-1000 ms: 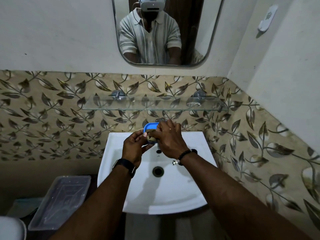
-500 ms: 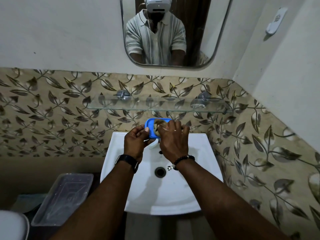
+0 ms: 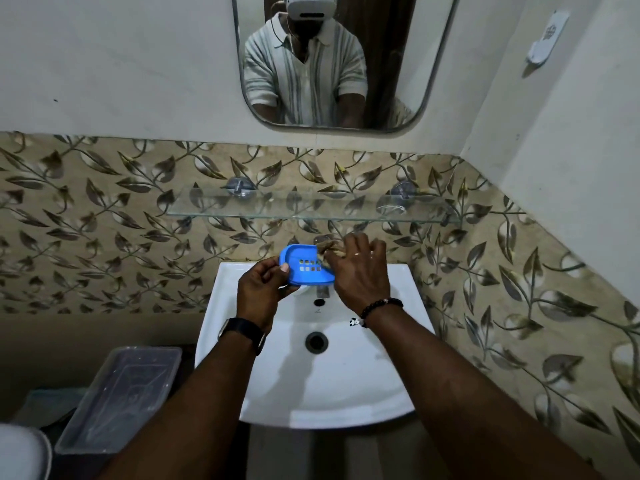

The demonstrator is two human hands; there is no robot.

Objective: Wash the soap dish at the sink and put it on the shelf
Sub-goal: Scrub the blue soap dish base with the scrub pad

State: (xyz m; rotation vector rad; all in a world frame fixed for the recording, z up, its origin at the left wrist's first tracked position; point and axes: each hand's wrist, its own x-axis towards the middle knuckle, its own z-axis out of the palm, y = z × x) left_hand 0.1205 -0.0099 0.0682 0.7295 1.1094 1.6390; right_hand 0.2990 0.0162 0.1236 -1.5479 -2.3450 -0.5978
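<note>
Head view: blue soap dish (image 3: 304,265) above the sink's (image 3: 346,386) far rim, long axis left-right, slotted inside facing near. Pinching its left end is the left hand (image 3: 261,296); the right hand (image 3: 360,277) clutches a brown scrubber (image 3: 327,249) at its right end.

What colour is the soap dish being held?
Blue soap dish, clearest in the head view, over the sink.

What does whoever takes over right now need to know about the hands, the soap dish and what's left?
Left hand: grips the blue soap dish by its left end, above the back of the white sink.
Right hand: holds a brown scrubber at the dish's right end.
Done: dish in hand at the sink. Running water: cannot tell.
Left: finish washing, then set the dish on the glass shelf above.
</note>
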